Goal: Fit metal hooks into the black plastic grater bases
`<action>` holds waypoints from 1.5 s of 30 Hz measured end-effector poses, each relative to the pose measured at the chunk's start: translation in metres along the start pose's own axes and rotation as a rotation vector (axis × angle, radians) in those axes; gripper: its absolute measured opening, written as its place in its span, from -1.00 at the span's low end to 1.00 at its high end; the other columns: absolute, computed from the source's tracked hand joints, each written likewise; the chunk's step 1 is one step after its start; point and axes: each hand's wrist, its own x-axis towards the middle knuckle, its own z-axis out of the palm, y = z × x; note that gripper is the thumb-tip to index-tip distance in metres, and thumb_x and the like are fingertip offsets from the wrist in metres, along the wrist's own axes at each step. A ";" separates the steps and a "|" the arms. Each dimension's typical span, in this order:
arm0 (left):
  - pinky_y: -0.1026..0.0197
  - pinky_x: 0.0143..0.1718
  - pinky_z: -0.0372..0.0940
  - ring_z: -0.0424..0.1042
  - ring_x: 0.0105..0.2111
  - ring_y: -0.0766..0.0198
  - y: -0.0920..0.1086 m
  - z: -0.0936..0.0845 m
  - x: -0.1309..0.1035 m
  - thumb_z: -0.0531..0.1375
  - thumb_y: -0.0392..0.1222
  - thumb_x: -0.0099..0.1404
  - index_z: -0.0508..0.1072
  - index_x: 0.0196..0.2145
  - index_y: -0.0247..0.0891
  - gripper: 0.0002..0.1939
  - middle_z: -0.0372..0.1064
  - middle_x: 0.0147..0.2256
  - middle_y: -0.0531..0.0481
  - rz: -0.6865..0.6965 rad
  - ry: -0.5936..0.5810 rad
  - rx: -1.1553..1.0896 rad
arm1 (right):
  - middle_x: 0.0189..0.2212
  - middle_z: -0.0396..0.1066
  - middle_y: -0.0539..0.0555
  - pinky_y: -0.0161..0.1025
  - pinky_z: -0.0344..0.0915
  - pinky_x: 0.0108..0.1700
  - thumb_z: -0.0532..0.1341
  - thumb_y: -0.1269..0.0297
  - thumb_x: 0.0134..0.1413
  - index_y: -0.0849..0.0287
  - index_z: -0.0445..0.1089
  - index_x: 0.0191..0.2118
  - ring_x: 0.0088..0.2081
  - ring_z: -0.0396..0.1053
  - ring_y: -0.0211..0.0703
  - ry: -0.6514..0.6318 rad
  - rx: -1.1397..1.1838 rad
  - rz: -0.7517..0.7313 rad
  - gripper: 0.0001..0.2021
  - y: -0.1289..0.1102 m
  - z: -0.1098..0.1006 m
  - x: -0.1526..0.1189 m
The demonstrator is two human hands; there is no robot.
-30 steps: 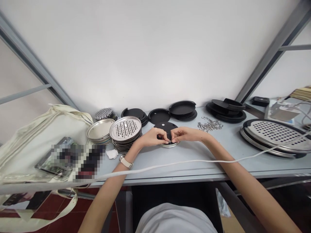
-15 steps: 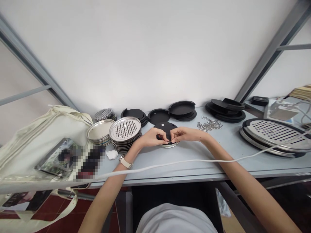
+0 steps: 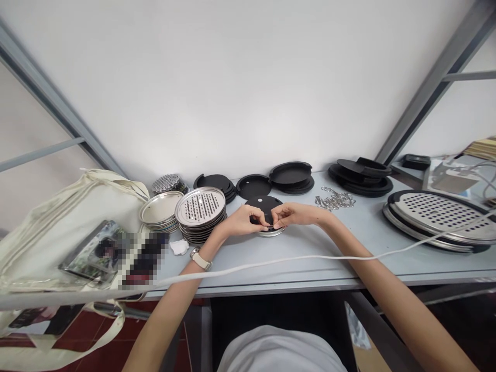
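Note:
My left hand (image 3: pixel 248 219) and my right hand (image 3: pixel 290 214) meet over the front edge of a round black disc (image 3: pixel 261 203). A metal rim (image 3: pixel 272 233) shows beneath it at the front. Thumbs and index fingers are pinched together close to each other at this edge; whatever they hold is too small and covered to make out. Left of my left hand stands a stack of round metal grater plates (image 3: pixel 199 209). Behind my right hand lies a loose pile of small metal clips (image 3: pixel 334 199).
Plain metal lids (image 3: pixel 160 209) and black round trays (image 3: pixel 290 175) sit along the wall. Large perforated plates (image 3: pixel 442 214) lie at right. A white cable (image 3: pixel 310 257) crosses in front, over my forearms. A cream bag (image 3: pixel 46 232) is at left, beside crumpled tissue (image 3: pixel 179 247).
The view has shifted very slightly. Both hands keep their pinch at the disc's front edge, with barely any finger movement.

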 end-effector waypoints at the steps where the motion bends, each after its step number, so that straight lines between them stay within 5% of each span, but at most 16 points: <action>1: 0.28 -0.30 0.25 0.40 -0.38 0.31 0.000 0.000 0.000 0.27 -0.22 0.07 0.47 -0.46 -0.37 -0.87 0.46 -0.39 -0.06 -0.002 -0.001 -0.002 | -0.54 0.24 -0.08 -0.30 0.17 -0.33 0.28 0.00 -0.18 0.22 0.30 -0.44 -0.43 0.20 -0.32 -0.002 -0.002 0.004 -0.64 0.000 0.000 0.000; 27: 0.29 -0.30 0.29 0.44 -0.36 0.30 0.004 0.001 0.000 0.24 -0.23 0.08 0.44 -0.51 -0.37 -0.87 0.45 -0.43 -0.04 0.000 -0.015 -0.004 | -0.62 0.33 -0.07 -0.25 0.25 -0.32 0.40 -0.01 -0.48 0.20 0.23 -0.61 -0.45 0.32 -0.25 -0.056 -0.116 0.298 -0.57 -0.007 -0.017 0.017; 45: 0.31 -0.36 0.24 0.36 -0.43 0.34 0.001 0.008 -0.001 0.18 -0.29 0.06 0.36 -0.53 -0.37 -0.91 0.35 -0.52 0.00 -0.007 0.018 -0.075 | -0.58 0.37 -0.04 -0.30 0.25 -0.37 0.37 -0.03 -0.37 0.19 0.28 -0.54 -0.45 0.33 -0.25 -0.027 -0.136 0.233 -0.60 -0.004 -0.017 0.013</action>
